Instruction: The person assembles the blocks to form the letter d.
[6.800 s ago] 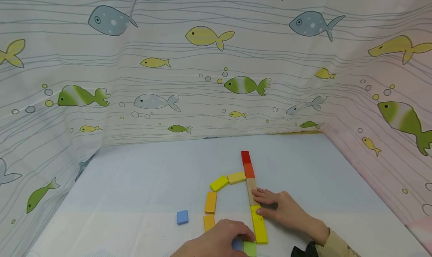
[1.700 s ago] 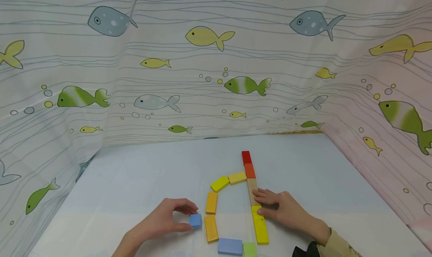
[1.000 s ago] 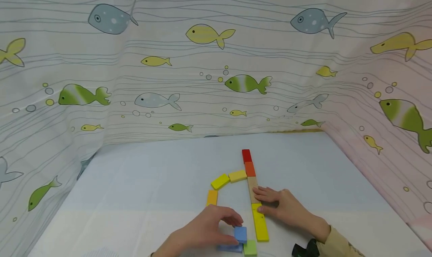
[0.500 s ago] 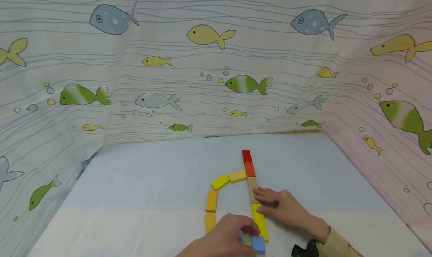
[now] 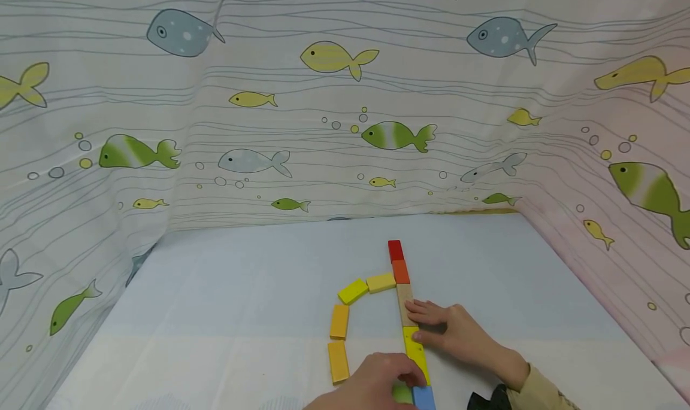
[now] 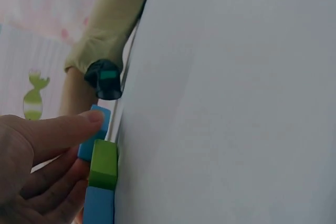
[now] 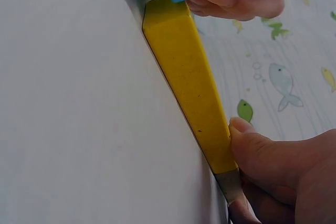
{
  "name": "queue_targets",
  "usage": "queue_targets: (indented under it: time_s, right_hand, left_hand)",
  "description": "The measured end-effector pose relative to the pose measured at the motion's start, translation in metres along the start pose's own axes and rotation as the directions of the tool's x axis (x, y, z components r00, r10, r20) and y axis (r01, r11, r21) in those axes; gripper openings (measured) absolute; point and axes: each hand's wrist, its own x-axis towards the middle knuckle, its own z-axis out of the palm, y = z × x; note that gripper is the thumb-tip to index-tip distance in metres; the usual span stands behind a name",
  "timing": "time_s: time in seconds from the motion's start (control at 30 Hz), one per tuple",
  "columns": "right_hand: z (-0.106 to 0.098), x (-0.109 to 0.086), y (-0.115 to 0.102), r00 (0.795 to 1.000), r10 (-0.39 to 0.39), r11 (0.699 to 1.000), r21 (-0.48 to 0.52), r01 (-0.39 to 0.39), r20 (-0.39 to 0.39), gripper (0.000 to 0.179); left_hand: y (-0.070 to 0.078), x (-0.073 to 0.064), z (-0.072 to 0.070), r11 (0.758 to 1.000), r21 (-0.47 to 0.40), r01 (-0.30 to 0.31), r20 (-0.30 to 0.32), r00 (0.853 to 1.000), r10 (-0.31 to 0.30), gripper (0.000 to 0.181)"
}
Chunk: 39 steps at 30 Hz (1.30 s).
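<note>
My left hand (image 5: 366,381) pinches a small blue block (image 5: 424,400) at the near end of a long yellow block (image 5: 416,353); the left wrist view shows my thumb on that blue block. Beside it sits a green block (image 5: 401,393), and a longer blue block (image 6: 98,207) lies behind the green one, hidden by my hand in the head view. On the right, my right hand (image 5: 460,336) rests its fingertips on a plain wood block (image 5: 403,302) and its thumb on the yellow block. An orange-red block (image 5: 401,272) and a red block (image 5: 395,251) continue the row.
Left of the row curve a pale yellow block (image 5: 381,282), a bright yellow block (image 5: 353,291), an orange block (image 5: 339,321) and another orange block (image 5: 338,365). They lie flat on the white tabletop (image 5: 215,314). A fish-print curtain (image 5: 323,146) hangs behind.
My left hand left the longer blue block beside the green one, picked up the small blue block from the left, and carried it right to the yellow block's near end. My right hand stayed put.
</note>
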Motion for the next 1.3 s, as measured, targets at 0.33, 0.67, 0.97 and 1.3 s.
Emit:
queue_targets:
  time_s: [0.33,0.67,0.97,1.3]
  right_hand:
    - [0.000,-0.001,0.000,1.000,0.013,1.000,0.002,-0.013,0.008,0.054]
    - [-0.001,0.000,0.000,1.000,0.004,1.000,0.014,-0.004,-0.005,0.053]
    - [0.000,0.000,0.000,1.000,0.013,1.000,0.017,-0.013,-0.001,0.054]
    - [0.000,0.000,0.000,1.000,0.011,1.000,0.015,-0.011,0.002,0.053]
  left_hand:
    - [0.002,0.001,-0.001,0.999,0.044,0.019,-0.009,1.000,-0.018,0.025]
    - [0.013,-0.004,-0.004,0.998,0.063,-0.006,-0.026,1.000,0.007,0.028]
    - [0.012,-0.004,-0.005,0.999,0.038,0.024,-0.021,1.000,-0.023,0.029]
    - [0.011,-0.004,-0.005,0.994,0.103,-0.038,-0.025,0.999,0.041,0.028]
